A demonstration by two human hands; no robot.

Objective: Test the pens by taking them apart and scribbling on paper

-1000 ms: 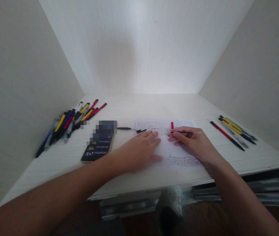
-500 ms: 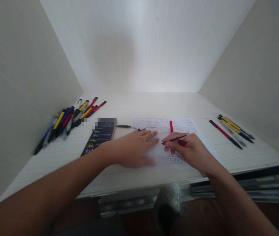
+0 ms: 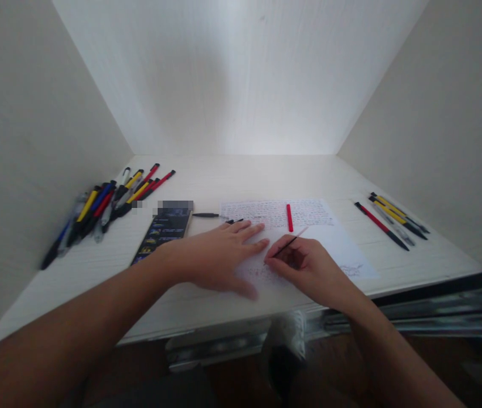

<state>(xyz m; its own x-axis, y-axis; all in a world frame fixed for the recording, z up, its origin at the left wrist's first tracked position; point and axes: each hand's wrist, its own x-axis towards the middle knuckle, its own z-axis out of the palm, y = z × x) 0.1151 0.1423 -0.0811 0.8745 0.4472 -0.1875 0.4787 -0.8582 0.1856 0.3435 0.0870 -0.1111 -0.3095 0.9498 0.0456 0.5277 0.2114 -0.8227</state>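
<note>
A sheet of paper [image 3: 330, 243] covered with handwriting lies in front of me. My left hand [image 3: 219, 255] rests flat on its left part, fingers spread. Between the thumb and fingertips of my right hand [image 3: 309, 263] is a thin pen refill [image 3: 286, 247], dark below and pale at its upper end, slanting over the sheet. Just beyond that hand a red pen barrel [image 3: 290, 218] lies on the writing. A black pen grip [image 3: 206, 215] is left of the sheet's top, and small dark parts [image 3: 235, 221] show at my left fingertips, partly covered.
Many pens [image 3: 105, 204] are heaped along the left wall. A dark printed box [image 3: 160, 232] lies beside my left forearm, partly hidden by it. Several pens [image 3: 394, 221] lie at the right. White panels enclose the desk [image 3: 232, 175] on three sides; metal rails [image 3: 428, 309] run below its front edge.
My right hand has moved nearer to me and the refill now slants up more, its pale end showing. The red barrel is fully uncovered. My left hand stays on the paper; the view shifted slightly.
</note>
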